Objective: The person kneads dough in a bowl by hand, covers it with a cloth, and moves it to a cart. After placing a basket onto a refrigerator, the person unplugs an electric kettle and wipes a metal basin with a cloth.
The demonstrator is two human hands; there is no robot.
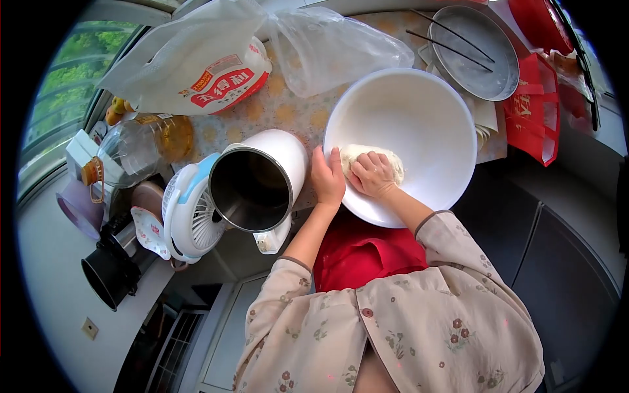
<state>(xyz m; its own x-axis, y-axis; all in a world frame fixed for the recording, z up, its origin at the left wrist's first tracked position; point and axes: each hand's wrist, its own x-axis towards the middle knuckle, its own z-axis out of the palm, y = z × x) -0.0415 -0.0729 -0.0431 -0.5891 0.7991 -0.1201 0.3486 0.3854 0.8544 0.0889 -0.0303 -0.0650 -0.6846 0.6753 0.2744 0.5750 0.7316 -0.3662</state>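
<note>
A large white bowl point(439, 137) sits at the counter's near edge, tilted toward me in this view. Inside it, against the left wall, lies a pale lump of dough point(395, 160). My right hand point(372, 175) presses down on the dough with its fingers curled over it, hiding part of the lump. At the bowl's left rim, my left hand point(327, 178) holds on, thumb at the inner side and fingers along the outside. Just left of that hand stands a white pitcher-like appliance point(288, 154) with a dark, shiny inside.
A white and blue fan point(190, 213) stands left of the appliance, near an oil bottle point(173, 139). Behind are a flour bag point(226, 78) and a clear plastic bag point(334, 52). Chopsticks point(458, 49) lie across a metal pan point(475, 65), beside a red bag point(534, 108).
</note>
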